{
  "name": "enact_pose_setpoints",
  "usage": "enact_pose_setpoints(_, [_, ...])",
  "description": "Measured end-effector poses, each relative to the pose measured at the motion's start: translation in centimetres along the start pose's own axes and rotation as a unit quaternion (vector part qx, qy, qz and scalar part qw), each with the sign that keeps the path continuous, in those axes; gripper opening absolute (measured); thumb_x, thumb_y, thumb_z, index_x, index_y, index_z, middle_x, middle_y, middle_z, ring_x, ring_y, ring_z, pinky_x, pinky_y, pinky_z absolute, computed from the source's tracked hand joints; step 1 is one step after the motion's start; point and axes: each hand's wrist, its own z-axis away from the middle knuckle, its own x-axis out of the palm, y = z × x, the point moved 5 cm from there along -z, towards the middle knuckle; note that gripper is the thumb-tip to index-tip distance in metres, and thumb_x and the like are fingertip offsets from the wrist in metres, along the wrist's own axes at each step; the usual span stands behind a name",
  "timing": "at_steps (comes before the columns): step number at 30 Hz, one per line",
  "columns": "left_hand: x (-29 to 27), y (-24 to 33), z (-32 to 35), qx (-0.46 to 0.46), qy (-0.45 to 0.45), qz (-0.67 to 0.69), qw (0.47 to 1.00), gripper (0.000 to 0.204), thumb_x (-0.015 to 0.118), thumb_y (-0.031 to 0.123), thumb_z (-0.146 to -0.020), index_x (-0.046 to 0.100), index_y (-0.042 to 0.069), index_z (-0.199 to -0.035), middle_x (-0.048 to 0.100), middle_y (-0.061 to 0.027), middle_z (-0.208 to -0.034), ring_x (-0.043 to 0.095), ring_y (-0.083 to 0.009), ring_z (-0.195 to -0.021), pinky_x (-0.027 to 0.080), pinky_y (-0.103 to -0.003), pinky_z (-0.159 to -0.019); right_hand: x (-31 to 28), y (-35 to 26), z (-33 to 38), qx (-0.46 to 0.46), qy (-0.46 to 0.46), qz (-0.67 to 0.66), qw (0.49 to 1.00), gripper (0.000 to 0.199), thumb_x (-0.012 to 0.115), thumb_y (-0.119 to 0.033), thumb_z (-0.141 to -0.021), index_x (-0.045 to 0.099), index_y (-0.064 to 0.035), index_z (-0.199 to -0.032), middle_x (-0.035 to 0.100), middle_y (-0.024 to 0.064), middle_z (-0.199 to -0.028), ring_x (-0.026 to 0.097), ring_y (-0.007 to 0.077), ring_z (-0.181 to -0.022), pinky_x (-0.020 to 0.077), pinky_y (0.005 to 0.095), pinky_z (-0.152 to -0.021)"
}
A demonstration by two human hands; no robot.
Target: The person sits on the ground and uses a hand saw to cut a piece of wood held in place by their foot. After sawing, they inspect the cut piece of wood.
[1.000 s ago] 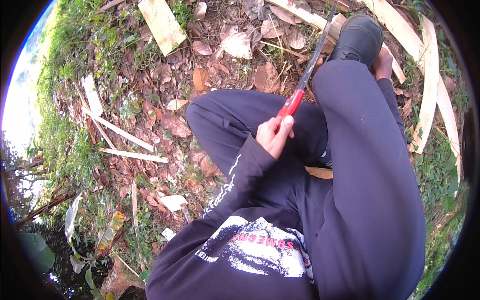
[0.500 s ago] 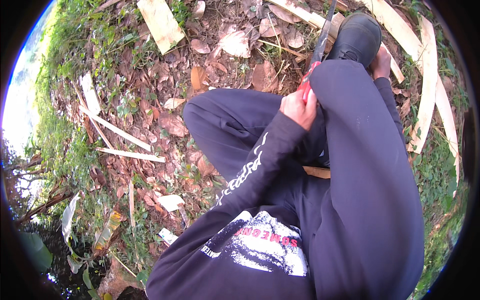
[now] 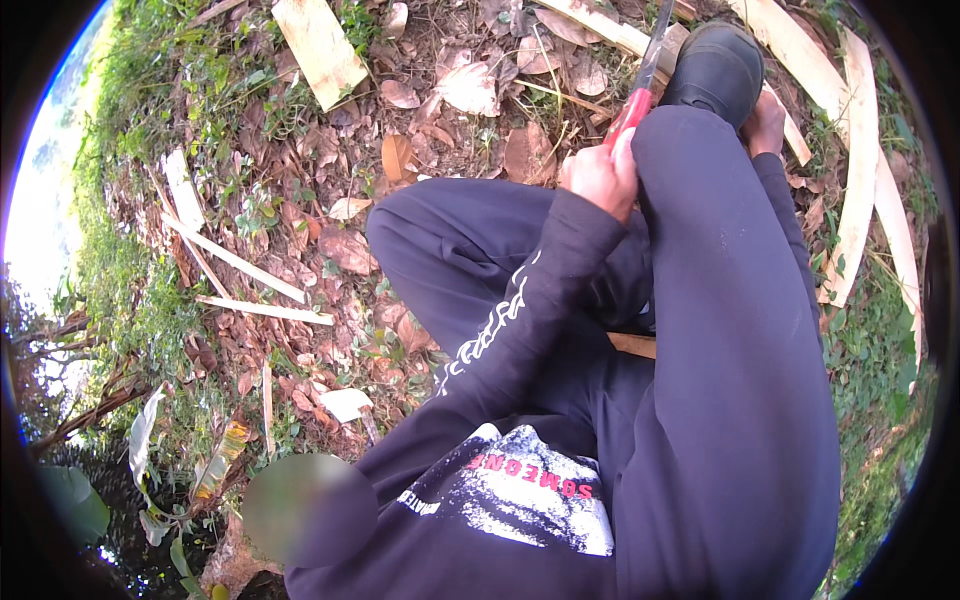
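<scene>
My left hand is closed around the red handle of a handsaw. The saw's grey blade points up and away, lying against a pale wooden strip just left of my dark boot. This strip seems to run under the boot and show again on its right side. My right hand is curled beside the boot, at the strip's right part. The boot and my raised right knee hide some of its fingers.
Long pale wooden strips lie on the right. A flat board piece is at the far left, and thinner offcuts lie among dry leaves and low plants. Banana-like leaves stand at the lower left.
My left hand has pushed the saw forward, away from me, and its blade has slid farther along. The right hand stays by the boot. A blurred round patch now covers the lower left.
</scene>
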Motion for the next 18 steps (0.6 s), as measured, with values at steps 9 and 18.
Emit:
enact_pose_setpoints(9, [-2.0,1.0,0.9,0.121,0.086,-0.015,0.989,0.043,0.052,0.023,-0.098,0.059,-0.005,-0.066,0.054,-0.0245,-0.057,0.054,-0.0397,-0.052,0.044,-0.044,-0.055,-0.8,-1.5,0.0,-0.03,-0.036,0.041,0.998,0.018,0.066,-0.023,-0.082,0.07,-0.0056,-0.087,0.068,0.0208,-0.085,0.066,0.0425,-0.082,0.053,0.0486,-0.07])
enact_pose_setpoints(18, [-6.7,0.8,6.8,-0.142,-0.066,0.062,0.986,0.051,0.051,0.033,-0.101,0.063,-0.002,-0.066,0.053,-0.0129,-0.05,0.057,-0.0218,-0.047,0.045,-0.037,-0.053,0.4,2.1,0.1,-0.029,0.012,0.042,0.999,0.014,0.065,-0.019,-0.081,0.07,-0.0071,-0.087,0.068,0.0193,-0.089,0.067,0.0396,-0.081,0.0529,0.0465,-0.068])
